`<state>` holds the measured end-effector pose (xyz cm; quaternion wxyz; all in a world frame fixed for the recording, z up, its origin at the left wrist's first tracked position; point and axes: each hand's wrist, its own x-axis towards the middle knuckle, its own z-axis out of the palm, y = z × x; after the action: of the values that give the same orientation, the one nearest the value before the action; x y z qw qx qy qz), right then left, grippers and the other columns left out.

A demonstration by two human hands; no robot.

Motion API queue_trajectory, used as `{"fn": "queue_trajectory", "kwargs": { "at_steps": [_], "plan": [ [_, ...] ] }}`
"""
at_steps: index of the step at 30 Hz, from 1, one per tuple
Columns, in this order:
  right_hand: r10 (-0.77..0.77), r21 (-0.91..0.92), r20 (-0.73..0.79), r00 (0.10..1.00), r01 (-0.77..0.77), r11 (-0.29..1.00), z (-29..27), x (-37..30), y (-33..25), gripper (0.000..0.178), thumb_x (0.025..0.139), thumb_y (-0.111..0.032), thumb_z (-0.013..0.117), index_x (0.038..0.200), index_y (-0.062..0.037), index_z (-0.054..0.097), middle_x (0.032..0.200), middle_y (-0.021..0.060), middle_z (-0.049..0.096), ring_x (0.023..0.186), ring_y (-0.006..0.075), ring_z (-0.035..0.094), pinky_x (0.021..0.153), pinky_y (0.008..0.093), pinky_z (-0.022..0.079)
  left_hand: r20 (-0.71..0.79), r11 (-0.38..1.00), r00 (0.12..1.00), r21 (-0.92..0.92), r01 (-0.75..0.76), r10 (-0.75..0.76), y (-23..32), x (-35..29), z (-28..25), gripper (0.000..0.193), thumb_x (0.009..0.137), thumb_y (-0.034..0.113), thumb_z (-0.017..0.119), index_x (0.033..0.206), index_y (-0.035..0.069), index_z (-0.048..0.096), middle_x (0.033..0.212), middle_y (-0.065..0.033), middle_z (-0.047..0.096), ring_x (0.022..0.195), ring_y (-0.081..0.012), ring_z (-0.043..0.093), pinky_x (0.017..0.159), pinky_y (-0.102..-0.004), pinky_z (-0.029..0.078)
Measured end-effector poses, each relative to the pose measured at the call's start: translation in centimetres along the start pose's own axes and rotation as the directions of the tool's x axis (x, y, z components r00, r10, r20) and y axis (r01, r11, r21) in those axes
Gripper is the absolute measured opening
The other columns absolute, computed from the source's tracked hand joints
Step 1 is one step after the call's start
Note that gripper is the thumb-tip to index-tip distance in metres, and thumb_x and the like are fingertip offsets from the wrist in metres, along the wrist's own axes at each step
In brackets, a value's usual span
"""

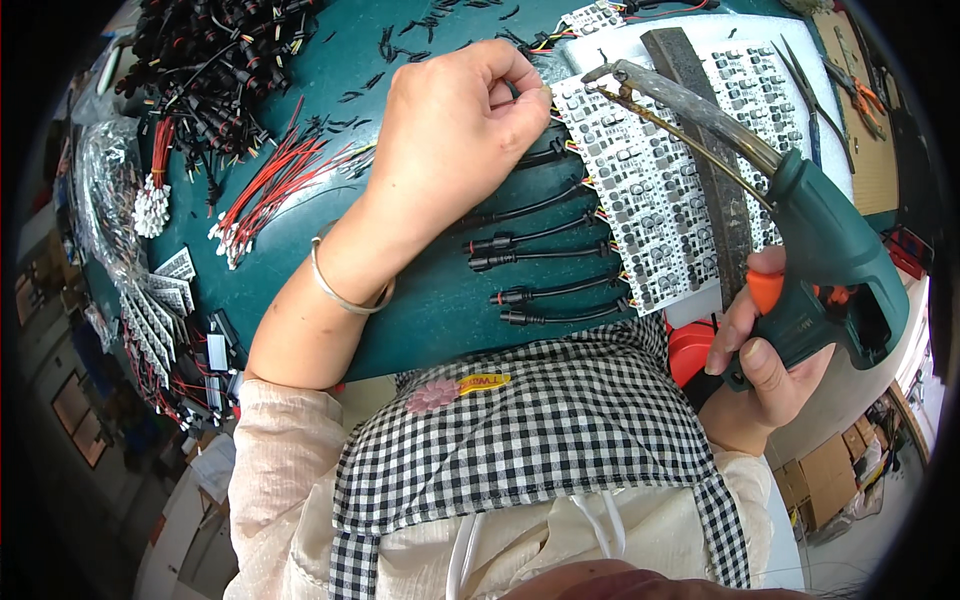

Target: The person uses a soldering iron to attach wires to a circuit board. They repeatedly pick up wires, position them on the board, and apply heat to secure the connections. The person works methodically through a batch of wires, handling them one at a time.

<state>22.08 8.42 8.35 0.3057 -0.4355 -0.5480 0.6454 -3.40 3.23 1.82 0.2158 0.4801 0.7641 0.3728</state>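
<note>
My right hand (765, 375) grips a green soldering gun (850, 265) with an orange trigger, its tip pointing up and left over the boards. Beneath that tip lies a white panel of small circuit boards (625, 190), and a dark bar (725, 200) rests across it. Fingers pinched, my left hand (465, 125) is at the panel's upper left edge; whatever sits between the fingertips is hidden. Several black connector cables (545, 255) run from the panel's left edge, joined by short coloured wires.
White foam (835, 165) lies under the panel. Pliers (860, 100) and long-nosed pliers (800, 85) are at the right. A heap of black connectors (220, 70), red wires (270, 185) and plastic bags (100, 200) occupy the left. Small black pieces (390, 45) are scattered at the back.
</note>
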Motion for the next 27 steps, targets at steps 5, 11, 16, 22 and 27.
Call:
{"fn": "queue_trajectory", "kwargs": {
  "at_steps": [5,11,16,22,27],
  "plan": [
    [-0.007,0.001,0.017,1.000,0.007,1.000,-0.5,0.0,0.0,0.072,0.072,-0.025,0.081,0.118,0.0142,0.041,0.063,0.0089,0.051,0.043,0.0132,0.050,0.039,0.0218,0.041,0.107,0.979,0.992,-0.180,0.091,-0.072,-0.5,0.4,-1.5,0.011,0.087,0.012,0.064,0.088,0.001,0.065,0.069,0.0027,0.060,0.059,-0.0035,0.050,0.054,-0.0194,0.041],
    [-0.021,-0.006,-0.002,1.000,0.021,1.000,0.1,-0.1,-0.4,0.072,0.071,-0.026,0.081,0.114,0.0143,0.042,0.065,0.0097,0.052,0.042,0.0128,0.049,0.038,0.0212,0.040,-0.007,0.994,0.998,-0.082,-0.068,0.067,-0.3,0.4,-0.8,0.009,0.074,0.008,0.069,0.080,0.001,0.068,0.076,-0.0071,0.063,0.060,-0.0119,0.057,0.058,-0.0262,0.048],
    [-0.041,-0.028,0.008,0.999,0.042,0.999,0.2,0.0,0.0,0.071,0.070,-0.027,0.082,0.112,0.0151,0.043,0.074,0.0126,0.053,0.044,0.0126,0.049,0.038,0.0217,0.040,0.058,0.997,0.998,-0.077,0.018,-0.014,0.3,0.6,-1.2,0.008,0.072,0.004,0.070,0.076,-0.001,0.067,0.076,-0.0073,0.062,0.062,-0.0094,0.057,0.058,-0.0236,0.047],
    [-0.083,-0.028,-0.006,0.997,0.083,0.996,0.6,0.0,0.0,0.073,0.070,-0.028,0.082,0.113,0.0156,0.042,0.088,0.0178,0.054,0.044,0.0126,0.049,0.037,0.0217,0.040,0.018,0.993,0.993,0.029,-0.117,0.117,-0.5,1.1,-1.0,0.012,0.066,0.014,0.070,0.071,0.002,0.069,0.078,-0.0101,0.066,0.062,-0.0197,0.063,0.063,-0.0322,0.051],
    [-0.086,-0.031,-0.021,0.996,0.086,0.996,1.1,0.1,-0.2,0.072,0.070,-0.027,0.082,0.114,0.0145,0.042,0.092,0.0184,0.053,0.046,0.0133,0.049,0.038,0.0221,0.041,0.142,0.993,0.990,-0.111,0.043,-0.027,0.0,1.7,-1.4,0.009,0.070,0.007,0.070,0.071,-0.001,0.067,0.070,-0.0083,0.063,0.060,-0.0122,0.059,0.058,-0.0257,0.048]
  ]
}}
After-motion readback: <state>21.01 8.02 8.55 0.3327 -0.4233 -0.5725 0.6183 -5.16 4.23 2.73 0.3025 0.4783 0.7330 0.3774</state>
